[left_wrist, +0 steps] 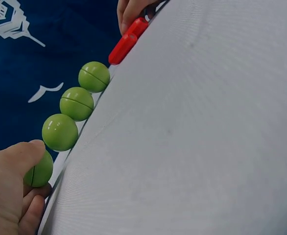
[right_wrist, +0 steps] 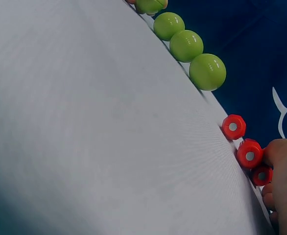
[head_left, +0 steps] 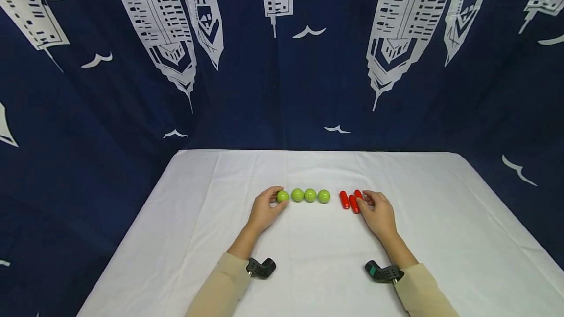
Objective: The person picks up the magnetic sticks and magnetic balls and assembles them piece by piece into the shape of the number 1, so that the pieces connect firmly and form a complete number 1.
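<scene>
My left hand (head_left: 263,213) pinches a glossy green ball (head_left: 282,196) between thumb and fingers at the left end of a row. Three more green balls (head_left: 310,195) follow to its right; in the left wrist view a seam line shows on some of them. Farther right lie short red rods (head_left: 344,200), three in all, side by side; the right wrist view shows a pale round spot on each faceted end. Fingers and thumb of my right hand (head_left: 381,215) grip the rightmost red rod (right_wrist: 262,175), which they partly hide. Its thumb is against the middle red rod (right_wrist: 250,153).
A white cloth (head_left: 326,248) covers the table under everything. Behind the table's far edge hangs a dark blue curtain (head_left: 282,97) with white building and bird prints. A black wrist device (head_left: 262,268) sits on each forearm, by the beige sleeves (head_left: 222,285).
</scene>
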Tool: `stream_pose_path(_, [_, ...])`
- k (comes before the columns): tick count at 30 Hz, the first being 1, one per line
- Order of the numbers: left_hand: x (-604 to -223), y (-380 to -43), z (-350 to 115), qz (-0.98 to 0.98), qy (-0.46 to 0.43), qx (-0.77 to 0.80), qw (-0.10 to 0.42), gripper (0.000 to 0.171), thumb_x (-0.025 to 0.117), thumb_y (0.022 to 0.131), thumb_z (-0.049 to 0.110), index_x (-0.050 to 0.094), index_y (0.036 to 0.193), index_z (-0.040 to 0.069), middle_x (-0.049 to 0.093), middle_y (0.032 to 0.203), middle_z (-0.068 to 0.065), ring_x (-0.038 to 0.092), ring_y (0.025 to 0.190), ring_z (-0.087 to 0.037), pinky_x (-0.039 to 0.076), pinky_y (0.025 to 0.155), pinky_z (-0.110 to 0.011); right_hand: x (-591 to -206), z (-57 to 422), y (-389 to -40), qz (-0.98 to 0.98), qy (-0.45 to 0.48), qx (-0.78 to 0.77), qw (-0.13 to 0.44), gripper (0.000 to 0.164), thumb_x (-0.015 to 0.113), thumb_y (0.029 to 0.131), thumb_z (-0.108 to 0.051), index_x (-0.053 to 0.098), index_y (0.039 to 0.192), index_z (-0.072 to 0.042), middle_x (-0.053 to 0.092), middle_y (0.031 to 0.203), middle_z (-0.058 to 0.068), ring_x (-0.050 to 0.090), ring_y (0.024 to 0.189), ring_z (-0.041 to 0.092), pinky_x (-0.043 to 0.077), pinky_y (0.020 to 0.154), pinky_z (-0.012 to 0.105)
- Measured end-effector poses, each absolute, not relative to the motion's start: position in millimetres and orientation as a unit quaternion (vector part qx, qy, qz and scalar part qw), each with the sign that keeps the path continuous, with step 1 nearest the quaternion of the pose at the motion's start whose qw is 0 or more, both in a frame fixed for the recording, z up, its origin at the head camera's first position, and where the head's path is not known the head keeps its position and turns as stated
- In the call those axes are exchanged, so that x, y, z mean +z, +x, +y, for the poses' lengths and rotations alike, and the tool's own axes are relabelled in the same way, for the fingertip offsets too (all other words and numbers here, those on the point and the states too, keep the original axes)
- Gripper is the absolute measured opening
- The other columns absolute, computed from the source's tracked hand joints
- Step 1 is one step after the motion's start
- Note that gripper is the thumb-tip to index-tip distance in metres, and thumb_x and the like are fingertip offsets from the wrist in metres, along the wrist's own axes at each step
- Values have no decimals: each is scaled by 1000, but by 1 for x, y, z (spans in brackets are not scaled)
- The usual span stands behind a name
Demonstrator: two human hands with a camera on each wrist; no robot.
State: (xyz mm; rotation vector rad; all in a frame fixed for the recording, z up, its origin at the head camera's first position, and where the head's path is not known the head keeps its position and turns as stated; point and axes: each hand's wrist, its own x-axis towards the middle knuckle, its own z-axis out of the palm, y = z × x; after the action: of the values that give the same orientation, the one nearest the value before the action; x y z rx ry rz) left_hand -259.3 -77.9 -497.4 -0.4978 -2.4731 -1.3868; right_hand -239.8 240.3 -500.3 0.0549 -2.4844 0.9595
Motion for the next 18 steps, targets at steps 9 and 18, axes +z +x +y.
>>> stream_pose_path(9, [-498,-260,-75,-830,-150,-519,138,34,76,85,10,62,113,-2,68,104,-14,67,94,-25,54,81,-25,-502,242,-241,-904,15,347,249,27,66,89,-9,65,109,10,60,88,17,55,81,30,43,72,42])
stream_pose_path(18, [-499,-256,-75,-832,-147,-517,134,32,76,84,9,63,111,-2,68,102,-13,66,93,-24,54,81,-26,-505,242,-239,-905,32,338,256,26,63,87,-5,65,109,9,59,87,17,54,79,30,42,70,43])
